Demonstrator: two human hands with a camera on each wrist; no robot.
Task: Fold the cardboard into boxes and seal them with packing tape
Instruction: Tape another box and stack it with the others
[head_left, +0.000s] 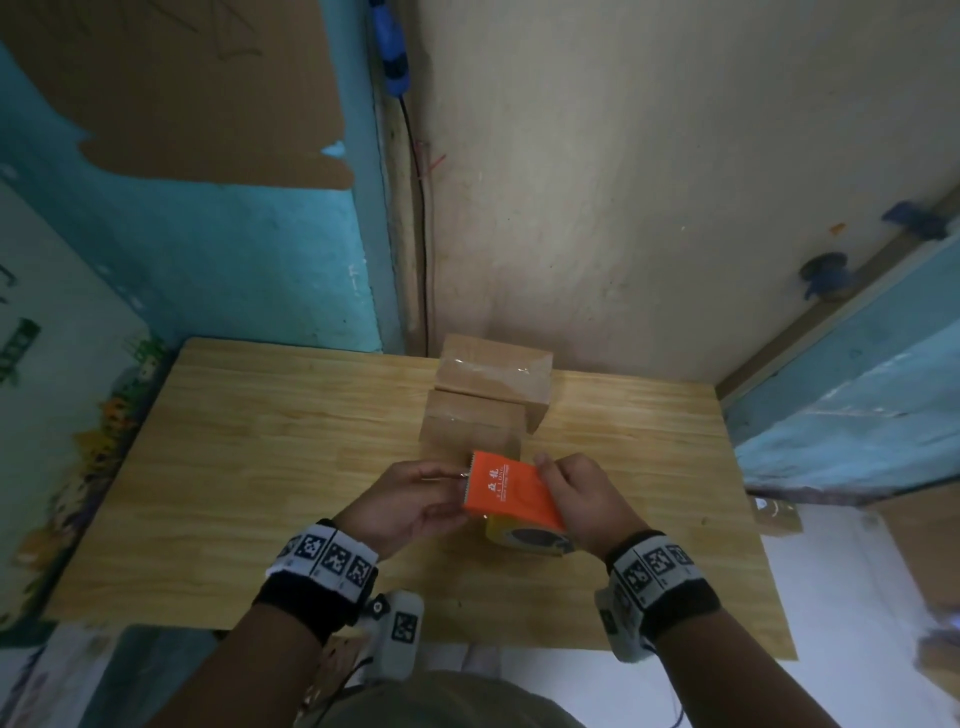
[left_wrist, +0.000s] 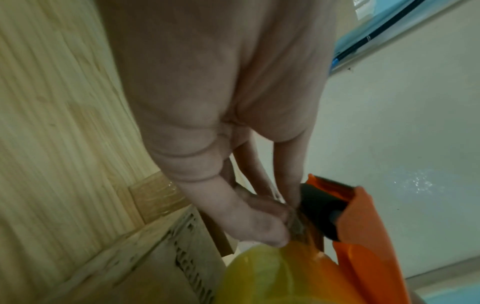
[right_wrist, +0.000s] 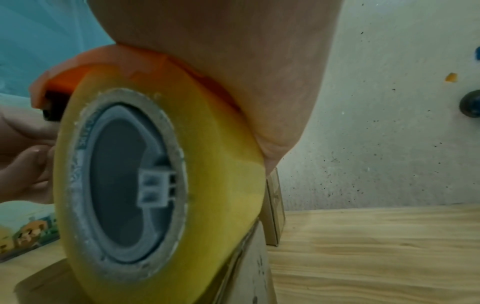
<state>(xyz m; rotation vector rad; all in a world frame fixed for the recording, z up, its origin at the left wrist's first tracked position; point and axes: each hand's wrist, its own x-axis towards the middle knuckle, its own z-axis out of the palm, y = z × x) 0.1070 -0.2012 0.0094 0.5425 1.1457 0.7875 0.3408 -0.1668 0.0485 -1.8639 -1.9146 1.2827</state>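
The left hand (head_left: 410, 499) pinched the loose tape end (left_wrist: 296, 224) at the toothed front edge of the orange tape dispenser (head_left: 511, 491), thumb and fingers pressed together. The right hand (head_left: 582, 499) had its grip clasped over the dispenser's top, its yellowish tape roll (right_wrist: 161, 179) beneath, above the wooden bench (head_left: 249, 467). Behind them stood two taped cardboard boxes (head_left: 488, 400), touching.

Two taped boxes (head_left: 485, 402) are blocking the table's (head_left: 270, 467) far middle, apparently touching each other; bare wood is lying open to either side, with walls closing in behind.
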